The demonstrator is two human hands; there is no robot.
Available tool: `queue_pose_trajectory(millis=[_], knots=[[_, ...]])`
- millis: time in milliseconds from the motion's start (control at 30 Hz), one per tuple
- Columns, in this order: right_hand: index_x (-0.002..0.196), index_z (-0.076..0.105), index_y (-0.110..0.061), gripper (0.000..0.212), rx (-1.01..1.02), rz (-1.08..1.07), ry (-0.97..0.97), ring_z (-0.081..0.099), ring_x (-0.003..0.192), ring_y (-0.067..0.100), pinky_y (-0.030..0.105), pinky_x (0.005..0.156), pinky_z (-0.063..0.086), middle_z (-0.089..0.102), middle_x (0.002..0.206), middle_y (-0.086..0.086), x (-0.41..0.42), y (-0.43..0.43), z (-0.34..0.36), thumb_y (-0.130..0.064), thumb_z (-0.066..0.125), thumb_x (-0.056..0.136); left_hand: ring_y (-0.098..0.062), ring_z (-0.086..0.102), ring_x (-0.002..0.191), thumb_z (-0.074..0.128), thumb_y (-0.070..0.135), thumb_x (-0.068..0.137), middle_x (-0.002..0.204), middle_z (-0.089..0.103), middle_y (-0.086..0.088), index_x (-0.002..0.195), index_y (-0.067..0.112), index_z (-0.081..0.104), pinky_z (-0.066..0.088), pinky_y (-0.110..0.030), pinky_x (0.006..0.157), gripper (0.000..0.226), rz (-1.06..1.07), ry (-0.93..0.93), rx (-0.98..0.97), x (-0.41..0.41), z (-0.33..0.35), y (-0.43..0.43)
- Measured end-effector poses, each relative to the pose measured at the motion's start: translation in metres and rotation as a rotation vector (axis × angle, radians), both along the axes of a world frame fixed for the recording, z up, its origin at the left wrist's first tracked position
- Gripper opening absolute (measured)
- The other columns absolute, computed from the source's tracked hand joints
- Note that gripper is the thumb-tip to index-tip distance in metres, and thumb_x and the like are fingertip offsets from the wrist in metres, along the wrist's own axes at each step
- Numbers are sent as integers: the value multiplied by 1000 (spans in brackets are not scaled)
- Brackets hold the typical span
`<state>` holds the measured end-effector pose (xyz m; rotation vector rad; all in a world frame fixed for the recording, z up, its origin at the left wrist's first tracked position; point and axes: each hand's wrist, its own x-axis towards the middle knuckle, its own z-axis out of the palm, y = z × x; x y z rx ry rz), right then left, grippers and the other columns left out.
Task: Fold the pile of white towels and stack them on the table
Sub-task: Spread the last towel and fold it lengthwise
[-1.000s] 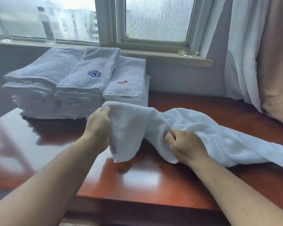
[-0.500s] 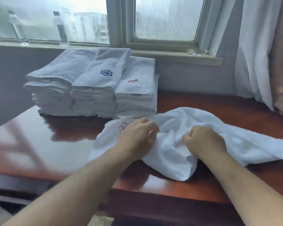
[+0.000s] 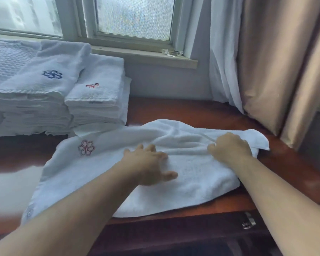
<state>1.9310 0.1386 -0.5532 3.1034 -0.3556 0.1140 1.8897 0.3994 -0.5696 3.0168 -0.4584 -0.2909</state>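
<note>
towel spread on the counter, both hands on it

a white towel [image 3: 192, 174] lies partly spread across the reddish wooden counter [image 3: 201, 111], its near edge hanging over the front. a pink flower emblem [image 3: 86, 147] shows near its far left corner. the left hand [image 3: 150, 164] rests flat on the middle of the towel, fingers loosely spread, gripping nothing. the right hand [image 3: 230, 147] sits nearer the towel's right end with fingers curled, pinching a ridge of cloth. bunched folds run between the two hands. at the back left stand stacks of folded towels [image 3: 63, 100], just beside the spread towel's far edge. a beige curtain [image 3: 277, 67] hangs at right.
</note>
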Motion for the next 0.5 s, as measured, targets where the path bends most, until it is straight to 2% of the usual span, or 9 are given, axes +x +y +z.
queue_pose_trajectory(millis=[67,133,167,233,300,367,433,467,500], knots=[[83,60,-18,25,69,-21,-92,55,84,23,34,70,40,63,98,3,5,0,-8,-39,47,86,-26,49,120,32,73,92,127,55,-1,117,35,64,40,-47,97,55,-16,-198,-67,12,5,-10],[78,53,-20,18,153,-43,-1,54,72,19,32,58,38,61,87,1,8,-2,-15,-35,47,85,-24,54,115,41,57,100,120,59,1,108,28,68,42,-36,90,40,-132,-302,-253,25,2,-24],[82,57,-20,18,141,-55,96,57,78,21,33,62,42,63,93,3,10,-6,-16,-31,45,89,-22,50,124,45,55,100,130,56,4,117,31,66,40,-34,96,36,-189,-280,-320,31,-2,-30],[108,67,-16,33,119,-87,264,60,105,29,39,87,50,64,123,9,20,-22,-16,-22,36,99,-15,27,146,44,62,98,158,34,8,144,39,46,24,-34,117,52,-249,-185,-289,38,-17,-39],[132,62,-13,40,110,-145,290,56,121,31,41,103,47,59,137,10,29,-36,-10,-20,35,103,-11,11,151,35,71,95,165,18,10,152,43,30,10,-36,122,63,-262,-175,-209,42,-33,-43],[145,49,-9,48,140,-236,193,59,117,33,42,89,51,61,130,11,44,-47,-4,-23,46,99,-10,9,152,28,76,91,166,16,12,152,46,24,7,-37,123,67,-293,-204,-192,46,-40,-43],[159,21,-15,73,188,-202,-21,57,114,36,40,77,47,60,129,12,56,-46,-3,-22,51,92,-11,7,152,24,79,87,167,12,12,153,48,19,5,-37,123,73,-291,-186,-193,46,-40,-41],[161,16,-24,77,219,-96,-50,52,122,36,41,85,46,56,136,10,62,-42,-5,-20,49,91,-13,6,153,22,80,86,167,10,12,154,48,17,5,-38,124,76,-275,-178,-186,46,-40,-40],[160,22,-30,74,231,30,7,44,133,34,43,100,43,50,147,6,66,-36,-8,-18,46,91,-14,4,153,22,81,85,168,8,11,155,48,15,3,-39,124,78,-257,-173,-181,46,-41,-40]])
